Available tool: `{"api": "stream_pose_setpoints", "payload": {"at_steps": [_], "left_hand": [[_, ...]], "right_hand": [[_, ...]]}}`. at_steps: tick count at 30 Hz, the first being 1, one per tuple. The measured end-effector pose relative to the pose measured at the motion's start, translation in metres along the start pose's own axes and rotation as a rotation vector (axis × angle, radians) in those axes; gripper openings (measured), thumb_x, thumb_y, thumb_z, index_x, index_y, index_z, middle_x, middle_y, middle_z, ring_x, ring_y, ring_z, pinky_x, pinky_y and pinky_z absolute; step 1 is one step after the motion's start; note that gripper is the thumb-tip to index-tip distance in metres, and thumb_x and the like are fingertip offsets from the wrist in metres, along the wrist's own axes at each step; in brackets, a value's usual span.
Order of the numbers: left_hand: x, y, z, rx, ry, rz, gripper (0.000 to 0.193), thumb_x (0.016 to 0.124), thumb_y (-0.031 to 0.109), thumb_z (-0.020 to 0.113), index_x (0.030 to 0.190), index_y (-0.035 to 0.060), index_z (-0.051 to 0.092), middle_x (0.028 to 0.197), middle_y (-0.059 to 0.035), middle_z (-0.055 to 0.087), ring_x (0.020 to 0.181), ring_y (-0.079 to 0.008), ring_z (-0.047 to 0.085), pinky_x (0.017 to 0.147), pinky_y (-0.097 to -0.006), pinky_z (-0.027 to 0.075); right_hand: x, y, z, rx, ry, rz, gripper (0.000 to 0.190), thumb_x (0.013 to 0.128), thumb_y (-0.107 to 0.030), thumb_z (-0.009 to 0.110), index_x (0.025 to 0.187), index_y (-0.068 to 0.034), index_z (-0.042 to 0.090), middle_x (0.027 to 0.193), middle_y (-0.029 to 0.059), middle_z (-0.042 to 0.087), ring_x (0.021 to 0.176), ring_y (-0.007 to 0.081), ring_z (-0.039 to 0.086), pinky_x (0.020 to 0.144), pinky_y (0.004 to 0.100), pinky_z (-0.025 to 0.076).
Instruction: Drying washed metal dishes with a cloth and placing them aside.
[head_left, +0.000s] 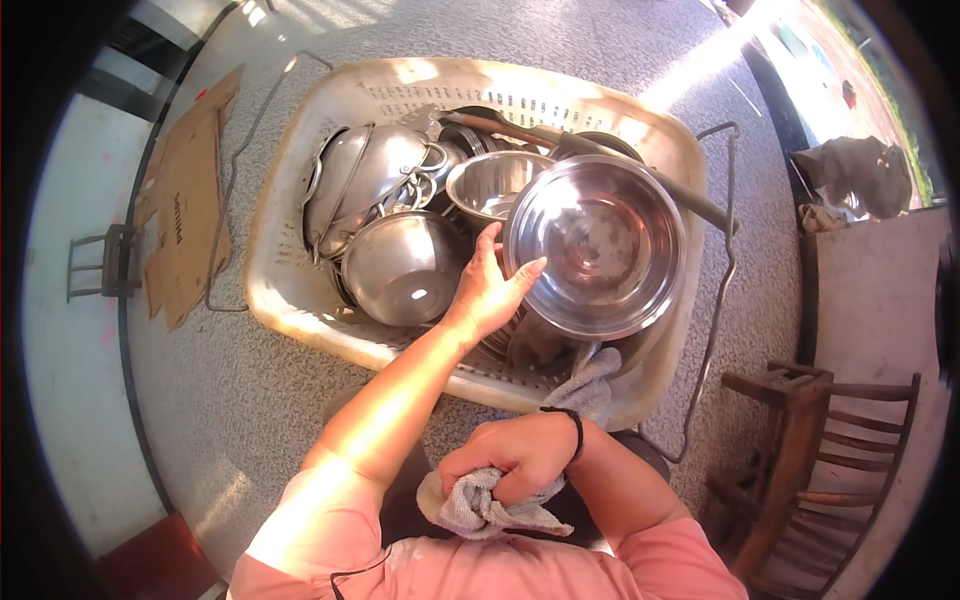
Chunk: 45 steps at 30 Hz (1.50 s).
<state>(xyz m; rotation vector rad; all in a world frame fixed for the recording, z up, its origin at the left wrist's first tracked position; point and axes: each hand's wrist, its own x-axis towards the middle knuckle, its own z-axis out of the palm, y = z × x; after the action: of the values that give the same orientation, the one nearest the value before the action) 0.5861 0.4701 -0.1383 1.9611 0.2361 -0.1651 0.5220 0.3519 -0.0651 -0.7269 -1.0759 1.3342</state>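
Note:
My left hand (491, 292) is at the left rim of a wide, shiny steel bowl (600, 247). Its thumb lies over the rim, and the other fingers are at the outer side, partly hidden. The bowl faces up above the right half of a large off-white plastic basket (337, 337). Close to my body, my right hand (517, 454) clutches a bunched grey towel (487, 506). Left of the wide bowl are a smaller steel bowl (495, 184) and a tilted steel bowl (409, 266). Two-handled metal pans (375, 172) lean at the basket's left.
A long-handled tool (675, 199) crosses the basket's right rim. Another grey cloth (592, 386) hangs at the near rim. Wire handles (727, 277) stick out at both sides. Flattened cardboard (184, 210) lies left on the speckled floor; a wooden chair (795, 450) is at right.

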Motion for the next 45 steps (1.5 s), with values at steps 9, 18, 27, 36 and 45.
{"api": "stream_pose_setpoints", "payload": {"at_steps": [9, 18, 27, 36, 45], "left_hand": [[0.012, 0.004, -0.057, 0.083, 0.237, 0.243, 0.039, 0.084, 0.029, 0.066, 0.11, 0.0004, 0.057, 0.097, -0.0144, 0.063, 0.078, -0.02, 0.061, 0.069, -0.0319, 0.05], [0.008, -0.048, -0.146, 0.888, 0.302, -0.164, 0.046, 0.083, 0.036, 0.06, 0.12, 0.0106, 0.052, 0.118, -0.0128, 0.055, 0.11, -0.034, 0.052, 0.093, -0.0443, 0.042], [0.006, -0.047, -0.152, 0.683, 0.185, -0.109, 0.024, 0.086, 0.031, 0.059, 0.092, 0.0088, 0.063, 0.088, -0.0136, 0.064, 0.087, -0.0345, 0.06, 0.075, -0.0422, 0.046], [0.001, -0.015, -0.179, 0.129, 0.451, 0.055, 0.028, 0.093, 0.027, 0.05, 0.087, 0.0013, 0.06, 0.071, -0.0091, 0.061, 0.067, -0.0223, 0.058, 0.064, -0.0344, 0.045], [-0.025, 0.047, -0.151, -0.96, 0.154, 0.302, 0.032, 0.088, 0.008, 0.057, 0.119, -0.0004, 0.051, 0.109, -0.0108, 0.061, 0.098, -0.0179, 0.06, 0.089, -0.033, 0.048]], "right_hand": [[0.005, 0.004, -0.007, -0.018, 0.026, 0.035, 0.039, 0.062, -0.002, 0.051, 0.101, 0.001, 0.055, 0.089, 0.013, 0.061, 0.081, 0.0268, 0.058, 0.074, 0.0342, 0.045], [0.014, 0.001, -0.011, -0.014, 0.101, 0.084, 0.035, 0.063, -0.004, 0.051, 0.098, -0.002, 0.057, 0.085, 0.0118, 0.062, 0.079, 0.0225, 0.058, 0.072, 0.0336, 0.046], [0.024, -0.001, -0.018, -0.019, 0.121, 0.122, 0.042, 0.061, 0.001, 0.051, 0.103, 0.002, 0.056, 0.085, 0.0108, 0.062, 0.077, 0.018, 0.058, 0.07, 0.03, 0.046], [0.02, 0.002, -0.023, 0.054, 0.122, 0.115, 0.035, 0.065, -0.005, 0.052, 0.1, -0.002, 0.056, 0.088, 0.0081, 0.061, 0.081, 0.0173, 0.056, 0.073, 0.03, 0.045], [-0.024, -0.009, -0.036, 0.342, 1.157, -0.444, 0.041, 0.073, -0.013, 0.061, 0.111, 0.001, 0.053, 0.101, 0.0072, 0.059, 0.092, 0.015, 0.057, 0.082, 0.028, 0.045]]}}
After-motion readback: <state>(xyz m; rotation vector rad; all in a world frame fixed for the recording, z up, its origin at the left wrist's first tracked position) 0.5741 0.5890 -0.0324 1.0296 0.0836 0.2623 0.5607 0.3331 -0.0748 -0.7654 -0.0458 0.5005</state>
